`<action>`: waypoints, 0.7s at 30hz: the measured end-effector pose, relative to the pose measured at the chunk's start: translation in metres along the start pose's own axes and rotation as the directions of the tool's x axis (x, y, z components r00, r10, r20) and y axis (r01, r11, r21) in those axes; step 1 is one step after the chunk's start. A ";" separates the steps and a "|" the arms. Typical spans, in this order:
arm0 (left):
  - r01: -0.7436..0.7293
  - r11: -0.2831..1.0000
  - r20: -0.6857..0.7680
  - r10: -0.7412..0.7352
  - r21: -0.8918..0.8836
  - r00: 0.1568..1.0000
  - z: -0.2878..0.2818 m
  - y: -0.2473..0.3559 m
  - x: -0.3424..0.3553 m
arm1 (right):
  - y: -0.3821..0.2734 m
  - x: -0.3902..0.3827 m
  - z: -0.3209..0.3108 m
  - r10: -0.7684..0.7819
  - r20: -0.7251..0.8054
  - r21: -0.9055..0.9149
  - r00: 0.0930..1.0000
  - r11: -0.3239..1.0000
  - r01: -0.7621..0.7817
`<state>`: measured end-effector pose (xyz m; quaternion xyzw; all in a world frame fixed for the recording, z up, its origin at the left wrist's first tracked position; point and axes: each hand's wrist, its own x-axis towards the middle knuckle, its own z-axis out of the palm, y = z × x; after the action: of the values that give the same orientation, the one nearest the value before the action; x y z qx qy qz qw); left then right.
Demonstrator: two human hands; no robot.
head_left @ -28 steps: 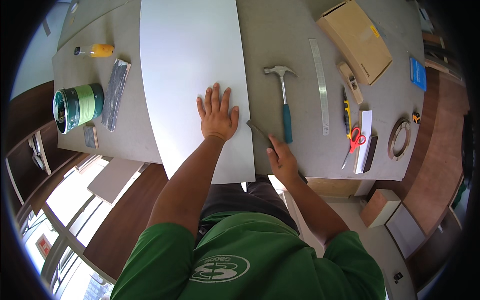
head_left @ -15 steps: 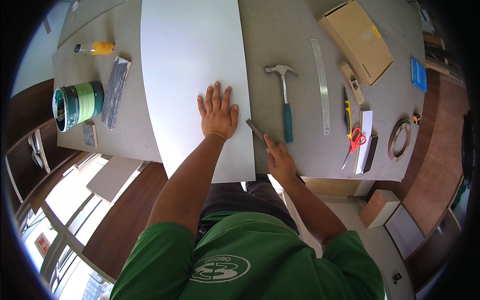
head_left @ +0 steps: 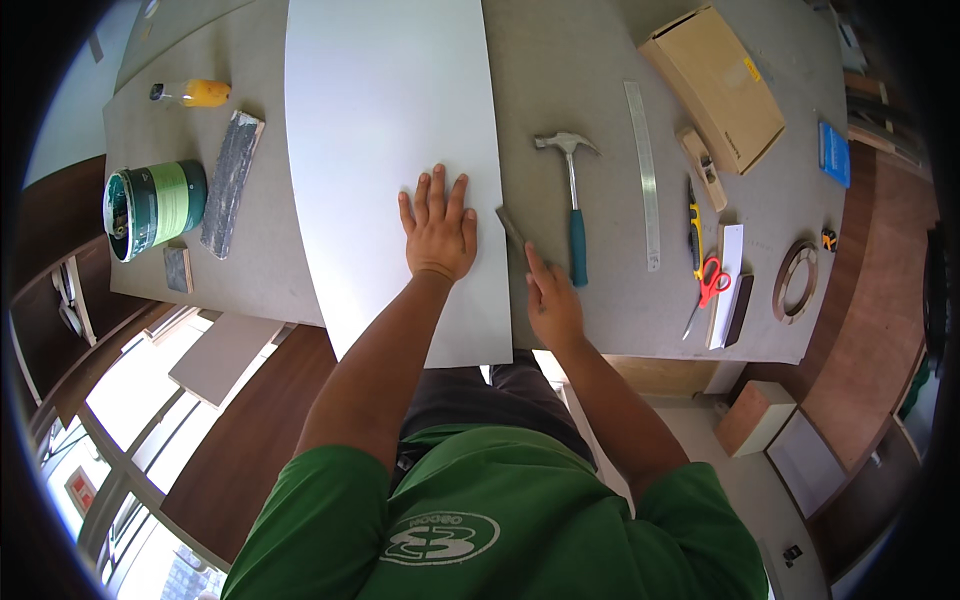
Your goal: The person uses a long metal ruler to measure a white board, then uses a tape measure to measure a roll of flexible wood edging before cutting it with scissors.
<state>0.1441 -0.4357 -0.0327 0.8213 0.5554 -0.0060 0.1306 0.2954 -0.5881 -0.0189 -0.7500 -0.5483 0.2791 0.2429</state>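
My left hand (head_left: 440, 230) lies flat on a long white board (head_left: 390, 90), fingers spread. Just right of the board, my right hand (head_left: 552, 300) is closed on a narrow, dark flat tool (head_left: 510, 227), perhaps a file, angled along the board's right edge. A claw hammer (head_left: 577, 245) with a teal grip lies just right of that hand. Farther right are a steel ruler (head_left: 642, 180), a wooden plane (head_left: 703, 167), a yellow utility knife (head_left: 696, 230), red scissors (head_left: 714, 280) and some strips (head_left: 729, 285).
The grey worktop (head_left: 565, 60) also holds a cardboard box (head_left: 712, 85), blue pack (head_left: 832, 152), ring (head_left: 795, 280) and tape measure (head_left: 830, 240). At left are a paint bucket (head_left: 160, 210), yellow-filled bottle (head_left: 205, 94), long grey strip (head_left: 232, 185) and small block (head_left: 178, 269).
My right hand and the dark tool have moved forward along the board's edge, away from my body. My left hand stays flat on the board, shifting only very slightly in view.
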 end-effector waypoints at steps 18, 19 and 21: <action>0.009 0.996 0.025 -0.007 -0.092 1.000 -0.005 -0.006 -0.001 | -0.022 0.097 0.011 0.054 -0.054 -0.022 0.997 0.998 -0.055; 0.004 0.995 0.024 -0.002 -0.101 1.000 -0.005 -0.006 0.000 | -0.023 0.119 0.009 0.059 -0.059 -0.014 0.997 0.998 -0.060; -0.006 0.994 0.020 0.009 -0.110 1.000 -0.004 -0.005 -0.001 | -0.025 0.142 0.007 0.065 -0.069 -0.008 0.996 0.998 -0.066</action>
<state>0.1386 -0.4335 -0.0297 0.8148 0.5504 0.0170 0.1815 0.3076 -0.4446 -0.0288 -0.7779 -0.5162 0.2583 0.2483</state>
